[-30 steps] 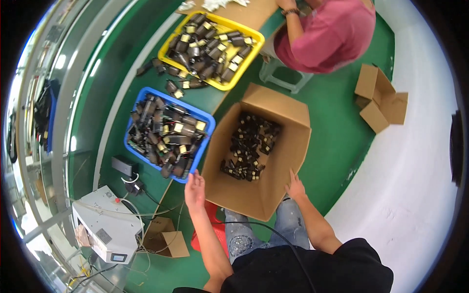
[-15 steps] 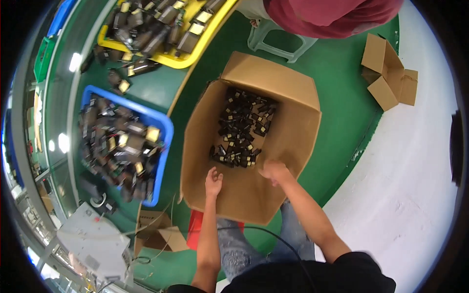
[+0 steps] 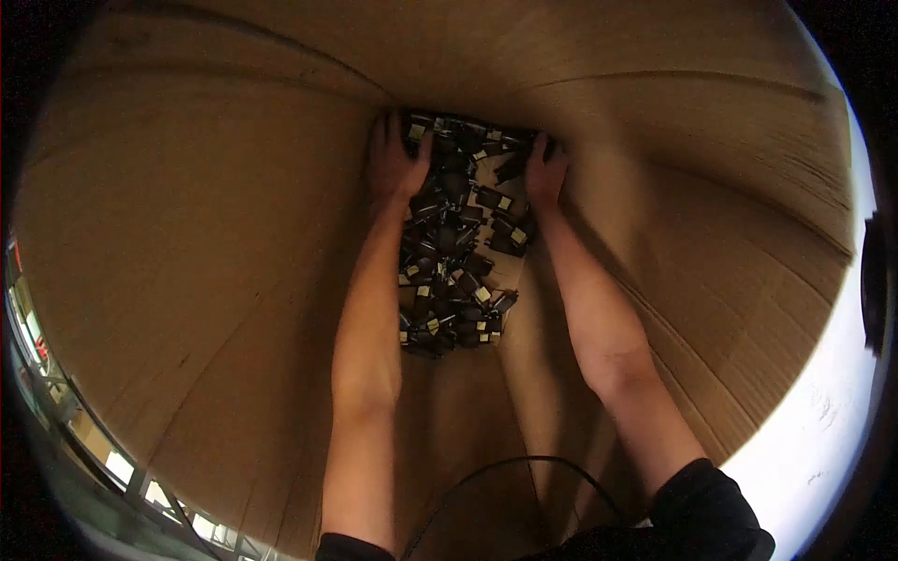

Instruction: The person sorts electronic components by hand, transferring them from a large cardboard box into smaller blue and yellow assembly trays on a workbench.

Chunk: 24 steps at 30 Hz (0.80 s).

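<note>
I lean over a deep cardboard box [image 3: 234,234], and its brown walls surround both my arms. On its bottom lie many small black blocks with pale yellow stickers [image 3: 449,238], heaped loosely; they look like small electronic units. My left hand [image 3: 398,168] reaches to the far left corner, thumb and fingers apart, beside the blocks and touching the left wall. At the far right corner is my right hand [image 3: 546,173], its thumb and fingers apart at the edge of the heap. Neither hand plainly grips a block; the fingertips are partly hidden in shadow.
Bare cardboard bottom [image 3: 510,266] shows along the right side of the heap. A dark cable [image 3: 524,459] loops across the lower middle in front of me. Beyond the box, a white surface [image 3: 804,439] appears at the right and metal framing [image 3: 140,481] at the lower left.
My head has come down close over the box, whose walls now fill the view. Both hands have moved from the near part of the box to the far corners of the heap.
</note>
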{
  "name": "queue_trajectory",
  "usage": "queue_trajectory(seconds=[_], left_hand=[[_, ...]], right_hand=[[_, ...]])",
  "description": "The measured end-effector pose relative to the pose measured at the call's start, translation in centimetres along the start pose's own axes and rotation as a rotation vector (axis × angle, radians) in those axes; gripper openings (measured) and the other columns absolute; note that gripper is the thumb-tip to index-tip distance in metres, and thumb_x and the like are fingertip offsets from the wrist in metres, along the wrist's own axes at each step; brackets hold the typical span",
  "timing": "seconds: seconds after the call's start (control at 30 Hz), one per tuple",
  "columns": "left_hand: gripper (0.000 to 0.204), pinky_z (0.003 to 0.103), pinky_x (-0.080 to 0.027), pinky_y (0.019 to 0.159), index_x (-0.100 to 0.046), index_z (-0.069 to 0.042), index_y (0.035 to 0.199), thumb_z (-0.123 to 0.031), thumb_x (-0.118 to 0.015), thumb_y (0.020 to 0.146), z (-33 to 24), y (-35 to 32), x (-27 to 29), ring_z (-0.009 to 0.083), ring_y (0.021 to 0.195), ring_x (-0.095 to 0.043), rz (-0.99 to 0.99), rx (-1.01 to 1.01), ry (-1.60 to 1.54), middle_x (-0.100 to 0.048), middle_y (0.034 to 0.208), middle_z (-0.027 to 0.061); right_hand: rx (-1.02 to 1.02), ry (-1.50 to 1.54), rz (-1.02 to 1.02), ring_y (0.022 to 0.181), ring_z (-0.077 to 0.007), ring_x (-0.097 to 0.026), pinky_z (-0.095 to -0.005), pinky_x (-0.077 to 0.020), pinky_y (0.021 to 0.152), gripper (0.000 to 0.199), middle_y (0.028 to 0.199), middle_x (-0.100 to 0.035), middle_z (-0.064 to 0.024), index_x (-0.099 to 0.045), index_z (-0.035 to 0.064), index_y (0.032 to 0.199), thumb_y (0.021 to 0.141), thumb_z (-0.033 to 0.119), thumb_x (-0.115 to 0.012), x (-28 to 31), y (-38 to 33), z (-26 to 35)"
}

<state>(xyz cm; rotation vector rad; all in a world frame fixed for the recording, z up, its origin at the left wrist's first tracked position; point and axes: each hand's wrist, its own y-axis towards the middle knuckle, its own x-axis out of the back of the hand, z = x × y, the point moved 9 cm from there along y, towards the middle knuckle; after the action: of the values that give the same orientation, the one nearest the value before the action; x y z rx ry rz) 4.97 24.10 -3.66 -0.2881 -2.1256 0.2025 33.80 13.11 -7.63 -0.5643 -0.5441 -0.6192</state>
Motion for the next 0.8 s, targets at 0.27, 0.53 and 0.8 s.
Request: queue_trajectory(seconds=[0.27, 0.53, 0.8], left_hand=[[0.084, 0.071, -0.027, 0.111, -0.034, -0.021, 0.155, -0.067, -0.054, 0.088, 3.2, -0.9, -7.7, 0.0512, 0.148, -0.008, 0.462, 0.151, 0.243, -0.016, 0.165, 0.0144], [0.073, 0.06, -0.032, 0.114, -0.052, -0.02, 0.145, -0.061, -0.059, 0.085, 4.6, -17.6, -5.0, 0.0498, 0.145, -0.023, 0.708, 0.36, 0.109, -0.023, 0.163, 0.0116], [0.093, 0.068, -0.028, 0.113, -0.016, -0.023, 0.16, -0.073, -0.049, 0.088, 13.5, -20.0, -4.3, 0.0503, 0.147, -0.013, 0.395, 0.615, -0.014, -0.015, 0.164, 0.0143]], right_hand=[[0.039, -0.562, 0.161, 0.142, -0.0466, -0.032, -0.0612, -0.0243, 0.116, 0.072, 0.156, -0.031, -0.025, -0.043, 0.0104, 0.148, 0.094, 0.058, -0.051, -6.1, -5.8, 3.3], [0.237, -0.488, 0.699, 0.143, -0.0447, -0.033, -0.066, -0.0154, 0.118, 0.06, 0.16, -0.027, -0.0172, -0.046, 0.021, 0.145, 0.094, 0.053, -0.054, -5.7, -17.5, 2.7], [-0.156, -0.727, 0.585, 0.149, -0.0418, -0.021, -0.0611, -0.0189, 0.119, 0.085, 0.163, -0.017, -0.0209, -0.031, 0.0079, 0.154, 0.094, 0.067, -0.041, -2.9, -11.7, -2.8]])
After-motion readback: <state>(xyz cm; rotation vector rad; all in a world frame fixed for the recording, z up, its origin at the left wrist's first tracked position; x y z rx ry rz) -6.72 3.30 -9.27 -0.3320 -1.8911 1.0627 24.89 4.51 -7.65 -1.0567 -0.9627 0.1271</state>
